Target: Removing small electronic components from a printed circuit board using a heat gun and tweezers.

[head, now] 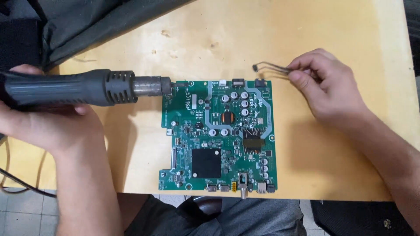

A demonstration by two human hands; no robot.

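Note:
A green circuit board [218,135] lies flat near the front edge of the wooden table [306,35]. My left hand [41,118] grips a grey hot-air gun [74,88], held level, its metal nozzle [153,85] reaching the board's top left corner. My right hand [326,85] pinches thin metal tweezers [273,67] just beyond the board's top right corner. A tiny dark part [255,67] sits at the tweezer tips, above the table.
A dark fabric bag [78,22] covers the table's far left. A black cable [22,183] hangs off the left edge. The board carries a black square chip [206,163], several silver capacitors [238,100] and connectors along its near edge. My legs are below.

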